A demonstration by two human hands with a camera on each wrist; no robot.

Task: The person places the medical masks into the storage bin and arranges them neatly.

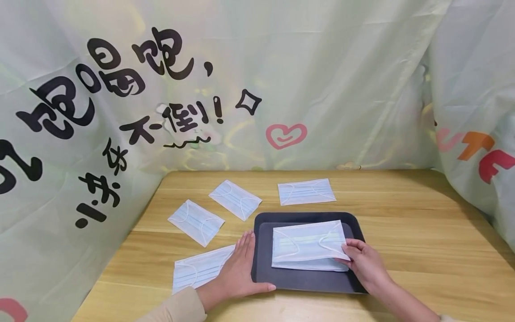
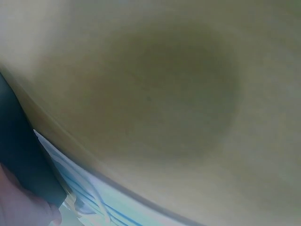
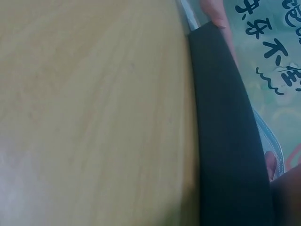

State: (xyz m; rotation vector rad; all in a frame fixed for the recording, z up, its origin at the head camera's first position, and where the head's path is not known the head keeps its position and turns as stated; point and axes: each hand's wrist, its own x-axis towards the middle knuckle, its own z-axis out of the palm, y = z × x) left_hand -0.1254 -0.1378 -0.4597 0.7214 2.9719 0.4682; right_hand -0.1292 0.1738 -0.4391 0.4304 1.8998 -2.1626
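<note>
A dark grey tray (image 1: 265, 278) lies on the table, and its outer side (image 3: 228, 127) fills part of the right wrist view. My left hand (image 1: 235, 275) rests against its left edge with straight fingers, the thumb reaching along the near rim. With thumb and fingers, my right hand (image 1: 368, 266) pinches the right end of a pale blue face mask (image 1: 307, 243) with white ear loops, tilted over the tray. Beneath it, at least one more mask (image 1: 306, 265) lies in the tray, mostly covered. A loose mask (image 1: 191, 273) lies partly behind my left hand.
Beyond the tray is a mask (image 1: 306, 192); two others (image 1: 197, 221) (image 1: 235, 199) lie to the left. The wooden table (image 1: 422, 232) extends to the right. A printed fabric curtain (image 1: 342, 89) hangs around its back and sides.
</note>
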